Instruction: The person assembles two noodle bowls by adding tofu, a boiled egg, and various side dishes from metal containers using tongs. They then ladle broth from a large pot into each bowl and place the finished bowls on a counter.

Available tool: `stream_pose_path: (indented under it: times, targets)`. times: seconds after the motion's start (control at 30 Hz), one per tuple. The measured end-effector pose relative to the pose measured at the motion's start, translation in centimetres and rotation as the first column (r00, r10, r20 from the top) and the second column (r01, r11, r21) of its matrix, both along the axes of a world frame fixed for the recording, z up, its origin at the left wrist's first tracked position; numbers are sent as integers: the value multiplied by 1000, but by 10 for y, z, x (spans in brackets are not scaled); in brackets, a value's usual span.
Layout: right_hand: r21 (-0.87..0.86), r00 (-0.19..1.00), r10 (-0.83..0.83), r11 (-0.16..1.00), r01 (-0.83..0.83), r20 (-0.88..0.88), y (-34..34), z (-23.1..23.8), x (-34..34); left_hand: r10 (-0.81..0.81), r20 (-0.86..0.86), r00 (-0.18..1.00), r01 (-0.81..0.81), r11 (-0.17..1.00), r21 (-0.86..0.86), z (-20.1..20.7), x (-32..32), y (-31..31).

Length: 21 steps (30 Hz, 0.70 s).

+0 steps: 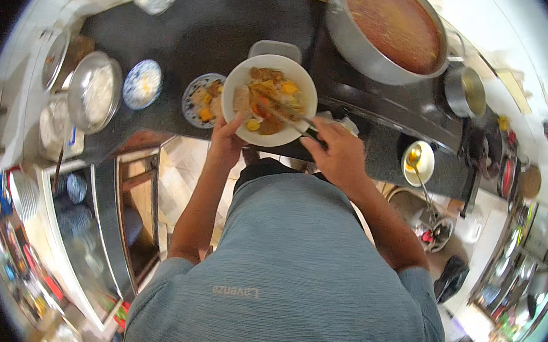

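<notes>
A large white bowl [235, 80] is in front of me, holding noodles, brown pieces, yellow-orange pieces and reddish-brown sauce. My left hand [227, 142] grips its near-left rim. In my right hand [337, 152], at the bowl's right side, is a long two-armed utensil [287, 111]; I cannot tell whether it is tongs or scissors. Its far end reaches into the food. Close by on the left, partly behind the bowl, sits a blue-and-white patterned plate [190, 96] with yellow-orange and brown pieces.
A big pot [362, 60] of red-orange broth stands far right, beside a smaller pot [465, 91]. A small white bowl with a ladle [414, 158] lies right. Leftward are a patterned plate [135, 100] and a metal bowl [114, 102] of white food. The dark counter [189, 27] spans across.
</notes>
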State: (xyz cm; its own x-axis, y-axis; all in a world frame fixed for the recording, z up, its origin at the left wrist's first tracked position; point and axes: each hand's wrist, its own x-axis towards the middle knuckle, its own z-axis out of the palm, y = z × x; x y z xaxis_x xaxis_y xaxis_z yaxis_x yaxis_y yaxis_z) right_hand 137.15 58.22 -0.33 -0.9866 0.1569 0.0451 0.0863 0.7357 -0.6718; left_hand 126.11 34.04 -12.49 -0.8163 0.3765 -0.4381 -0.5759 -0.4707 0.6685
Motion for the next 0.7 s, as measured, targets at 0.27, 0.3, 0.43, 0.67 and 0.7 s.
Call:
stream_pose_path:
  times: [0.27,0.3,0.43,0.67,0.7]
  targets:
    - [34,930,-320,943,331,-181,86,33,82,-97,13,995,97,995,-10,12,3,21]
    - [-29,867,-468,882,470,-170,113,44,100,-65,28,998,66,997,-50,14,5,18]
    - [255,574,-683,517,817,-452,272,43,99,-53,3,999,53,997,-53,16,10,4]
    - [318,471,-844,534,783,258,460,-27,41,4,15,1000,-1,988,-154,25,18,-13]
    - [184,512,-834,546,817,205,457,-26,48,25,19,999,-22,990,-142,27,21,-13]
